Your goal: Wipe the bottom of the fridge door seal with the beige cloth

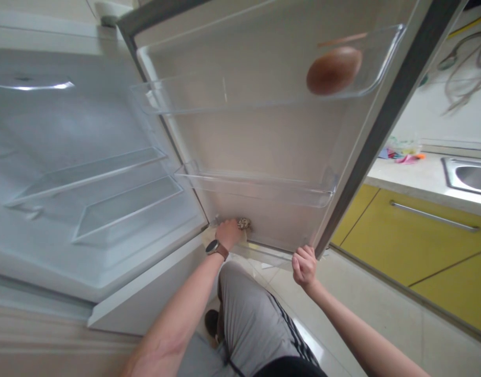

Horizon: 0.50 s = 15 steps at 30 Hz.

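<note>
- Yellow cabinets (428, 235) stand beyond the fridge door (256, 141).
- Left hand (228, 234), closed over patterned cloth (244, 224) at the lowest door bin (266, 255): press evenly.
- Right hand (304, 266) (curled at that bin's outer end): steady the door.

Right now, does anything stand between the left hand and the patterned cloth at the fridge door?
Nothing visible does: the left hand touches the patterned cloth directly, low on the fridge door. The clear shelf above them is not between.

The open fridge door (240, 139) carries clear shelves; its upper shelf (201, 99) holds a brown, rounded object (334, 70) near the outer end.
</note>
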Tool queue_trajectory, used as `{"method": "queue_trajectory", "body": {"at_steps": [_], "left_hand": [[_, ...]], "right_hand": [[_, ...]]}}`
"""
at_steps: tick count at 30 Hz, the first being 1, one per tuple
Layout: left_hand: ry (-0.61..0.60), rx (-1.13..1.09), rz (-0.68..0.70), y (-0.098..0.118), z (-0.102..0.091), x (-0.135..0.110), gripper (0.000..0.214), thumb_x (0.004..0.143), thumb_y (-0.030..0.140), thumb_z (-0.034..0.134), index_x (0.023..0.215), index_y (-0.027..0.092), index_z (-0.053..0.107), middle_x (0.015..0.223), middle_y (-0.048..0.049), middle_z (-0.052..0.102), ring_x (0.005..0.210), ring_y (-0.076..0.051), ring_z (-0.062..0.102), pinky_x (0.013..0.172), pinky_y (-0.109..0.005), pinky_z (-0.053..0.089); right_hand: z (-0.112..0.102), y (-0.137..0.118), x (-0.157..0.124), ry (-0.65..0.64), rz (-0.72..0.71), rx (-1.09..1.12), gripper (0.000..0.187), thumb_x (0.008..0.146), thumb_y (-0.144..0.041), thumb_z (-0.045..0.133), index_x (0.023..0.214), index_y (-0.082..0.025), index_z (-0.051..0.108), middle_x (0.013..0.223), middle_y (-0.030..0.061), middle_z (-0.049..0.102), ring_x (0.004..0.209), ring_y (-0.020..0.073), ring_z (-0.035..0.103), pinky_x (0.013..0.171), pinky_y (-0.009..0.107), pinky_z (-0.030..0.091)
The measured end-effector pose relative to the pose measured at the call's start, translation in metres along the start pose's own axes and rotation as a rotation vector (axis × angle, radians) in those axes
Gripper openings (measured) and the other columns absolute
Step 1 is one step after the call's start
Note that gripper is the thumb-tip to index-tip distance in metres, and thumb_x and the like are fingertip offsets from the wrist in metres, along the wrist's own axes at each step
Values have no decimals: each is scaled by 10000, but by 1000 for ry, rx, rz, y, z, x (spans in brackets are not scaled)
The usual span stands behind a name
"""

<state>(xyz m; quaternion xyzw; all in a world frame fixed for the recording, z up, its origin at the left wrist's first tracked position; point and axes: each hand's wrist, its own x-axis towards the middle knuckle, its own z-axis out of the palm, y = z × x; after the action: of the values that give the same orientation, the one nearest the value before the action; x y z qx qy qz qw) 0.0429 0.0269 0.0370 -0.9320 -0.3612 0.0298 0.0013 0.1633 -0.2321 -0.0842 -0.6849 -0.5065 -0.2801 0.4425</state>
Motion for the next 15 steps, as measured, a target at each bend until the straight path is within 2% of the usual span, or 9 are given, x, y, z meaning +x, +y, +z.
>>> {"method": "queue_trajectory", "body": {"at_steps": [7,10,13,15], "left_hand": [[-141,-63,233,62,8,-6,382,986,291,577,1240,118,804,1204,-257,767,1219,-357,734,1020,-412,587],[-232,-105,373,86,8,-8,414,962,398,632,1223,136,819,1228,-250,767,1216,-374,733,1017,-428,589],[-319,-162,479,100,10,-8,408,939,510,677,1200,238,834,1258,-164,783,1204,-329,742,1005,-364,584],[-353,-194,491,102,13,-5,380,922,515,705,1202,291,831,1276,-109,788,1207,-299,743,996,-323,576]], "right_hand": [[0,1,3,9,-9,-36,401,1048,-238,399,651,-220,341,650,18,371,721,204,402,740,393,288],[-1,1,4,11,-20,-52,400,1048,-227,405,653,-220,340,657,16,371,722,200,403,738,389,288],[-1,3,4,18,-40,-56,394,1047,-222,423,660,-221,349,664,12,371,724,197,402,734,384,284],[-1,4,4,27,-62,-50,386,1045,-216,437,667,-222,354,667,9,370,722,194,397,729,380,281]]}}
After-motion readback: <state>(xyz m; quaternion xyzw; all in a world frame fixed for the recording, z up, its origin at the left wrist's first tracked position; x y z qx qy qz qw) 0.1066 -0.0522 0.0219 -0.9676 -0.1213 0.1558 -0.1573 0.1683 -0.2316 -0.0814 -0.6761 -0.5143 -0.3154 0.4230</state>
